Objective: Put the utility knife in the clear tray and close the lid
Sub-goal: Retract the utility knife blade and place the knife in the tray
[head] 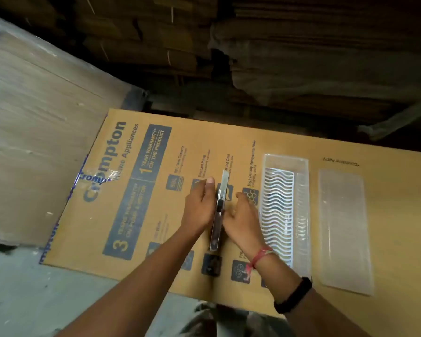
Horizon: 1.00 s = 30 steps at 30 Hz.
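Step one, pickup: left hand (199, 205) and right hand (241, 218) pinch the long silver utility knife (219, 210) (blade out?) above the printed cardboard table (136, 215). Next: carry right into the clear ribbed tray (286, 215); flat translucent lid (344, 229) lies beyond.

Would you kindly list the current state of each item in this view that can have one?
utility knife: outside the tray, blade extended, between both hands.
clear tray: open, holding only a white wavy insert.
lid: off, flat on the cardboard right of the tray.
left hand: against the knife's left side.
right hand: against its right side.
cardboard box: flattened, serving as work surface.
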Tool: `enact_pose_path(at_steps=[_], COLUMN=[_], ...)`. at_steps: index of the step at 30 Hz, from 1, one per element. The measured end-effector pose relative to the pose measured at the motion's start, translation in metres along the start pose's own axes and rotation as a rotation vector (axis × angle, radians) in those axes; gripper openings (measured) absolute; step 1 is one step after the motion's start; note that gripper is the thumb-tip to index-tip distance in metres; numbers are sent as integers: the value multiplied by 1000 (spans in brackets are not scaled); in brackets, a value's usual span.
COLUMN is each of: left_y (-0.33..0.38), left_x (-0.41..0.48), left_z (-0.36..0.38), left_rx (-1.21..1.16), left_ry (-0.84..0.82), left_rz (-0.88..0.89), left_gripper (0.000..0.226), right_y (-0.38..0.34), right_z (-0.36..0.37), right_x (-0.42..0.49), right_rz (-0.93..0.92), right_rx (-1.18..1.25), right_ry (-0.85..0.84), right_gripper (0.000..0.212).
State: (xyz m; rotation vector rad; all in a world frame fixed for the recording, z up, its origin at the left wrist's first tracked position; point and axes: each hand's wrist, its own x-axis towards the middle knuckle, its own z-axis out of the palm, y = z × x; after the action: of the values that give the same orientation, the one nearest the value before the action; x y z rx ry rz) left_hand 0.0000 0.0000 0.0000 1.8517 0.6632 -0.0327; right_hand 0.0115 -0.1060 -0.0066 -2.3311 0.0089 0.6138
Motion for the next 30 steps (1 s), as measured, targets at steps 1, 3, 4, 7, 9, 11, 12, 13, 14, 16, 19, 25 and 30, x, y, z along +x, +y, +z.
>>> enact_pose_path(at_steps=[1,3,4,7,9,11,12,13,14,16,19,25,30], left_y=[-3,-14,-18,-25,-26,-28,-27,-27,-27,-28,-31,-30,-23], left_x=[3,11,12,18,22,26,28,30,31,32,33,36,36], left_z=[2,5,6,9,11,13,14,14,14,14,17,24,22], left_rx=[-12,-39,-60,-141,-220,-239,-240,-245,-251,-265,-221,-203,-251], left_ry=[-11,-24,-41,-52,-60,-79,-88,-97,-108,-133,-151,-67,-22], left_rz=[-42,-142,-180,-255,-325,-385,-405,-415,-424,-433,-422,-470,-467], left_gripper=[43,43,45,66,62,36,25,22,23,29,23,20,19], right_y=[1,4,4,5,5,5,4,4,4,5,9,12,10], right_z=[2,6,7,16,22,24,24,23,22,22,25,27,26], right_x=[4,11,13,20,25,28,28,30,30,31,34,30,20], right_rz=[19,41,65,91,104,156,190,224,253,303,333,313,271], right_rx=[-1,-17,-39,-74,-63,11,75,148,214,315,389,460,551], right_ry=[15,37,28,48,75,96,104,114,119,119,113,136,203], right_gripper=[40,35,33,24,14,4,5,10,13,8,8,7,12])
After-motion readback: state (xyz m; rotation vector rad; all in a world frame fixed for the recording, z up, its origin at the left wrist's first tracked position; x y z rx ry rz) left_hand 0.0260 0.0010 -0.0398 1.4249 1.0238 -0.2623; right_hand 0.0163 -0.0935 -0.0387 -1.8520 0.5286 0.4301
